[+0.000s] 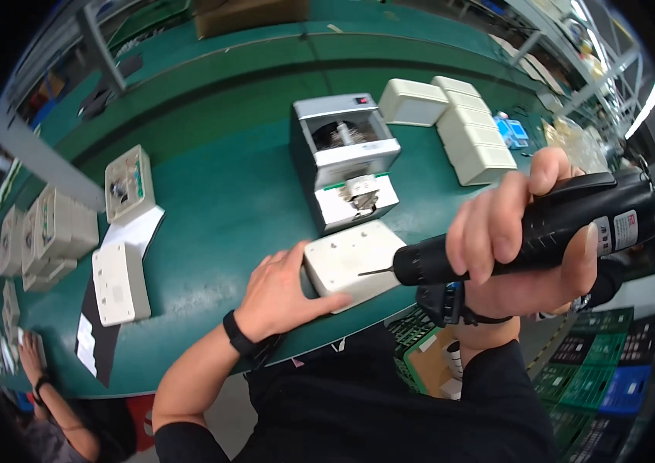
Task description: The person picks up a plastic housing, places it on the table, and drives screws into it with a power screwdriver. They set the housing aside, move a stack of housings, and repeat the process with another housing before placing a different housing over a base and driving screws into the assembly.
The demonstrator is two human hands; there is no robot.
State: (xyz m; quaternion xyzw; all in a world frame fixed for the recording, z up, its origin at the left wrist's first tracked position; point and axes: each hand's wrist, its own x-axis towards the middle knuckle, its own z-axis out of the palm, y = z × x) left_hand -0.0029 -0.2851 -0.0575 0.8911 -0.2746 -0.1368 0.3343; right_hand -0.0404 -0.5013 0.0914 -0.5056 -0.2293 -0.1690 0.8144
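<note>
Right hand is wrapped round a chunky black cylindrical electric screwdriver, fingers over one side, thumb on the other. Left hand isn't clutching anything, just braced on the left end and near edge of an off-white, rounded-corner plastic box on the green tabletop, right before a grey box-shaped machine. Bit's over the box; can't tell if it touches. I'd guess the box is light, stiff, kinda slick and scuffs easily, so hold it by the side walls. Driver looks heavier; mid-barrel seems best.
</note>
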